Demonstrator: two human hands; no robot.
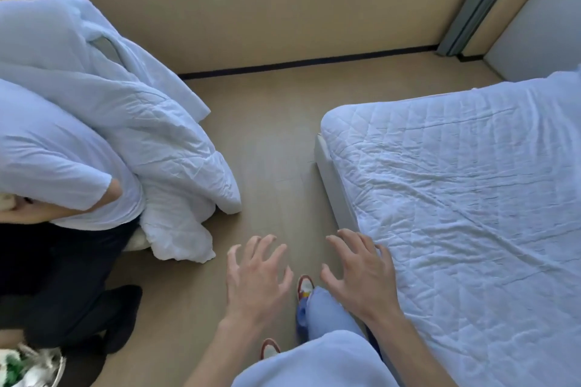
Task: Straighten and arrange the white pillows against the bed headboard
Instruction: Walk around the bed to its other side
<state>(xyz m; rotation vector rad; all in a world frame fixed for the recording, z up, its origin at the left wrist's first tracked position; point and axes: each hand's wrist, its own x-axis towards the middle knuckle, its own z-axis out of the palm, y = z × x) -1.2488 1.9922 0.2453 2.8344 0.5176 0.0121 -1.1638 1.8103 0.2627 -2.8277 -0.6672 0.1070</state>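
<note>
My left hand (pixel 256 280) and my right hand (pixel 361 273) hover over the floor in front of me, fingers spread and holding nothing. The right hand is beside the near corner of the bed (pixel 471 198), which shows a wrinkled white quilted mattress cover. At the left, another person holds a white pillow (pixel 53 160) against their body, a hand (pixel 113 193) gripping its lower edge. No headboard is in view.
A crumpled white quilt (pixel 163 141) is piled at the left and hangs to the floor. A strip of bare wooden floor (pixel 270 151) runs between quilt and bed. The wall below a window (pixel 267 9) is ahead. My legs and shoes (pixel 305 286) are below.
</note>
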